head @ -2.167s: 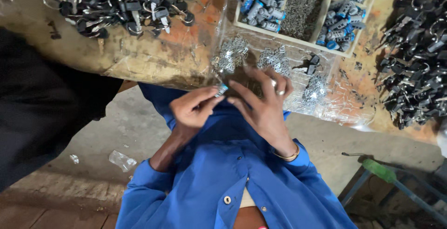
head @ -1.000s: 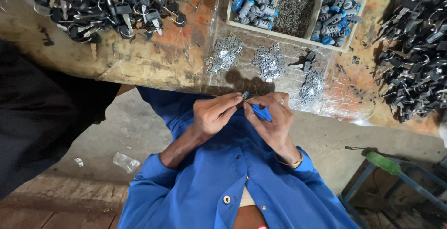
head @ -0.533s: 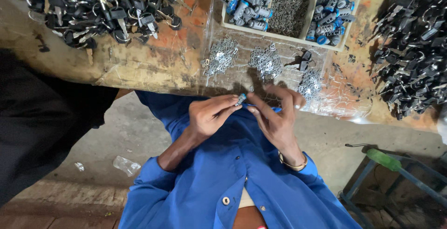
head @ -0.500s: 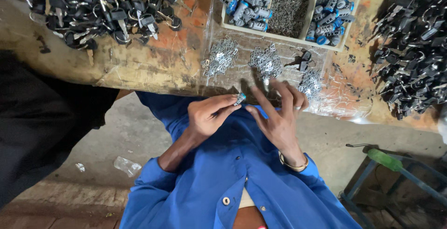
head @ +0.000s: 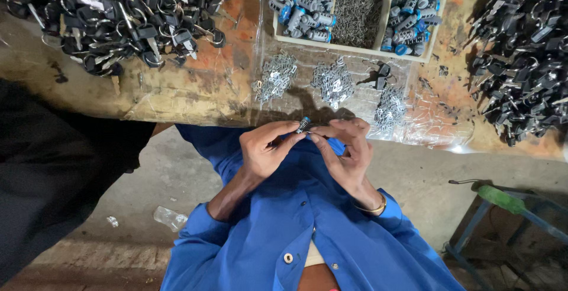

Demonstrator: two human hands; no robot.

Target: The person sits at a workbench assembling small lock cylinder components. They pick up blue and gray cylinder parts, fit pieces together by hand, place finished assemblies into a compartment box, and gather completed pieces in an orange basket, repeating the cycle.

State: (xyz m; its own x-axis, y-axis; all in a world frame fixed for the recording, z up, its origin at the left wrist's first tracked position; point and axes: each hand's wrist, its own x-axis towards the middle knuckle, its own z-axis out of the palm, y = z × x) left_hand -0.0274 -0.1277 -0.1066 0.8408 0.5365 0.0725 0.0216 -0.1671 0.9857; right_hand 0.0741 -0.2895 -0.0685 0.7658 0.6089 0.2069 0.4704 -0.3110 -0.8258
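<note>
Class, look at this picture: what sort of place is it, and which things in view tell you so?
Probably a small lock or key assembly workshop: heaps of black-headed keys on a worn workbench, a divided tray of small metal cylinders, and both hands fitting a small cylinder.

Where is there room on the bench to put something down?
Bare bench lies between the black key heap and the left metal pile, along the near edge. The divided tray and right key heap are crowded.

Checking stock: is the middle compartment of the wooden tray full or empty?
Full: the middle compartment of the wooden tray is heaped with small dark metal pieces.
</note>
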